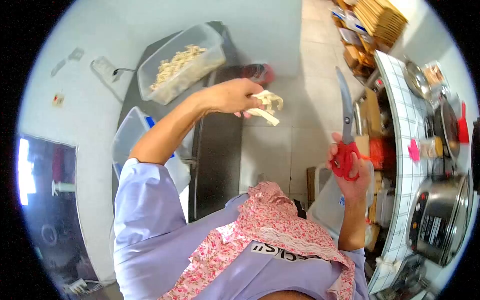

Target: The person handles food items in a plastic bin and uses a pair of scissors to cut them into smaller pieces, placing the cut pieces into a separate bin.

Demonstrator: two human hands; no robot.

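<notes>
My left hand [232,97] is closed around a bunch of limp, pale yellow strips [271,101], perhaps bean curd sheet; their ends hang out past my fingertips. To the right, my right hand [356,180] grips the red handles of a large pair of scissors [346,107]. The grey blades point away from me and look closed together, apart from the strips. Beyond my left forearm, a clear plastic tub [217,47] holds many short pale pieces [175,64] that look like the same stuff.
The tub stands on a dark cabinet [217,150] by the wall. Partly under my left arm is another clear container [131,131] with blue clips. At right, a tiled counter [400,145] carries a pan [449,122] and a steel appliance [437,220]. Stacked wooden items [380,22] stand farther back.
</notes>
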